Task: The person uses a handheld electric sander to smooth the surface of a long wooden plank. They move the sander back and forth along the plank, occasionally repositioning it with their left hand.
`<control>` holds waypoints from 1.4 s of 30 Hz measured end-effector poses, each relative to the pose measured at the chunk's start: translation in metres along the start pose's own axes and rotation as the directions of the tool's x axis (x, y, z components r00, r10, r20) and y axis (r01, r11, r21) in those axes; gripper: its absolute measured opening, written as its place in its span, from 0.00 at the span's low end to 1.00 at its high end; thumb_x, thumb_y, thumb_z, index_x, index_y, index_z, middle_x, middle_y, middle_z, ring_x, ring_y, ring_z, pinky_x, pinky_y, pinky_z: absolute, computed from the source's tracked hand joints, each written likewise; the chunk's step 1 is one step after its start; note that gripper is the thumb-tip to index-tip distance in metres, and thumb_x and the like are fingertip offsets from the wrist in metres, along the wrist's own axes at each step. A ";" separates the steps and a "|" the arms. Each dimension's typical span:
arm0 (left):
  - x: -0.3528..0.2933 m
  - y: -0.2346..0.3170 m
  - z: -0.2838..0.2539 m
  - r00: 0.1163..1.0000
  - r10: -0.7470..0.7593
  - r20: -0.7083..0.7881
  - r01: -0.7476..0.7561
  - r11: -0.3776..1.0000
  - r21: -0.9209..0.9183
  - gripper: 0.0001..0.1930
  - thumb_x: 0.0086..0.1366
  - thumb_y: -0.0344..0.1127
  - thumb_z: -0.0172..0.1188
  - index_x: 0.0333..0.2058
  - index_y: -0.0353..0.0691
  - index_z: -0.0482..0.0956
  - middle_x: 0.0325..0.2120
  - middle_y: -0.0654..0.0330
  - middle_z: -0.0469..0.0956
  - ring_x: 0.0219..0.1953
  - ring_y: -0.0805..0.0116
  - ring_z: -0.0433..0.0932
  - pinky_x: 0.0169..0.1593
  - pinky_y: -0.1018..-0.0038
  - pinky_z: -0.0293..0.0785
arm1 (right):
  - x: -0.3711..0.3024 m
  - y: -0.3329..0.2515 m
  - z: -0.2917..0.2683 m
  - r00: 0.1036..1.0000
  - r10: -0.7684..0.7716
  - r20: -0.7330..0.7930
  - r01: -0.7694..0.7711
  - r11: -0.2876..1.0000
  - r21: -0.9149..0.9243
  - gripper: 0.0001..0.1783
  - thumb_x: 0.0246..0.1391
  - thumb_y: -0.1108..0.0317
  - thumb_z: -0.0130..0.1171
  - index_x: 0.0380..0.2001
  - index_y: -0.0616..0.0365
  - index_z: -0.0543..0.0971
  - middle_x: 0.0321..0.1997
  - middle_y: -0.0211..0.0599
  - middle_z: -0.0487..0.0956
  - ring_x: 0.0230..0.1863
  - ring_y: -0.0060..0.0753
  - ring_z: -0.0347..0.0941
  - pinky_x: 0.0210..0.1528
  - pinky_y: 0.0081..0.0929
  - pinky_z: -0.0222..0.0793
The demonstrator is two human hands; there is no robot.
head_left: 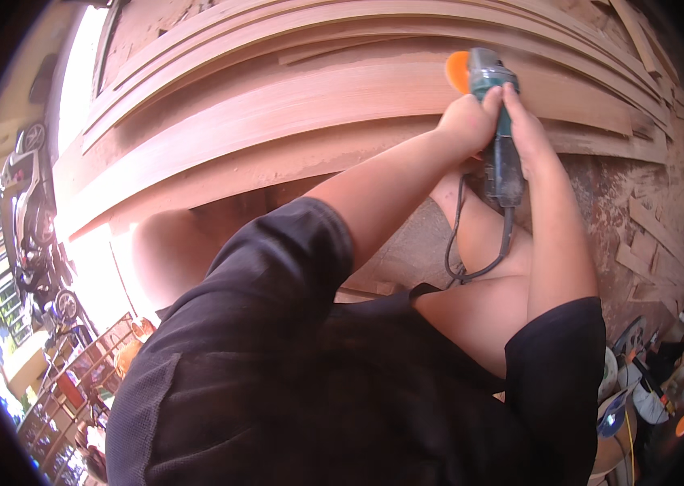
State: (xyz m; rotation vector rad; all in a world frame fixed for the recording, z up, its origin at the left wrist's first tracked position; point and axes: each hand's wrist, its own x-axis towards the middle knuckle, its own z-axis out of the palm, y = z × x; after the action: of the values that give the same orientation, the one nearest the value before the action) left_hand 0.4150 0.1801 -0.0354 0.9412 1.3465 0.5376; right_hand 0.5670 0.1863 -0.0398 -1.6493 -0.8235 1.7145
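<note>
An angle grinder [505, 154] with a teal and black body and a grey metal head is held in both my hands. My left hand [470, 123] is closed around it just behind the head. My right hand [525, 130] grips the other side of the body. An orange disc [458, 72] at the head looks smeared, over the right part of a long wooden plank [334, 93]. Whether the disc touches the wood I cannot tell. From the grinder's rear end a dark cord [484, 271] loops down beside my bare leg.
Several long boards [310, 36] lie side by side beyond the plank. Wood offcuts [658, 243] and dust cover the floor at right. Tools and containers [641, 393] clutter the lower right. Motorbikes [30, 194] and a metal rack [75, 377] stand at far left.
</note>
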 end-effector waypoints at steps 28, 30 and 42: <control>-0.178 -0.177 -0.433 0.920 0.388 -0.050 -0.022 0.180 0.983 0.40 0.64 0.62 0.69 0.74 0.86 0.64 0.82 0.63 0.52 0.83 0.47 0.47 0.73 0.20 0.46 | -0.130 -0.013 -0.004 0.691 -0.636 0.345 0.096 0.554 0.827 0.59 0.59 0.22 0.56 0.74 0.62 0.60 0.67 0.46 0.71 0.67 0.47 0.72 0.69 0.52 0.74; -0.197 -0.190 -0.455 0.911 0.385 -0.145 0.081 0.178 0.981 0.40 0.65 0.63 0.67 0.75 0.81 0.64 0.81 0.62 0.54 0.82 0.45 0.49 0.71 0.21 0.52 | -0.124 -0.024 0.024 0.715 -0.598 0.363 0.048 0.560 0.827 0.59 0.62 0.17 0.46 0.73 0.62 0.62 0.67 0.46 0.72 0.67 0.48 0.71 0.67 0.53 0.74; -0.198 -0.170 -0.343 0.873 0.442 -0.207 0.074 0.300 0.951 0.41 0.72 0.58 0.63 0.77 0.48 0.62 0.78 0.45 0.58 0.79 0.40 0.57 0.75 0.35 0.57 | -0.126 -0.013 0.146 0.978 -0.209 0.018 0.174 0.857 0.484 0.43 0.67 0.27 0.56 0.56 0.63 0.75 0.43 0.50 0.83 0.41 0.47 0.84 0.40 0.44 0.85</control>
State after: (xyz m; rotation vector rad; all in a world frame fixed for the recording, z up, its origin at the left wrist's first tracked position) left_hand 0.0156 0.0178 -0.0450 2.1102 2.0402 0.0267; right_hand 0.4254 0.0918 0.0525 -1.1367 -0.5115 1.6724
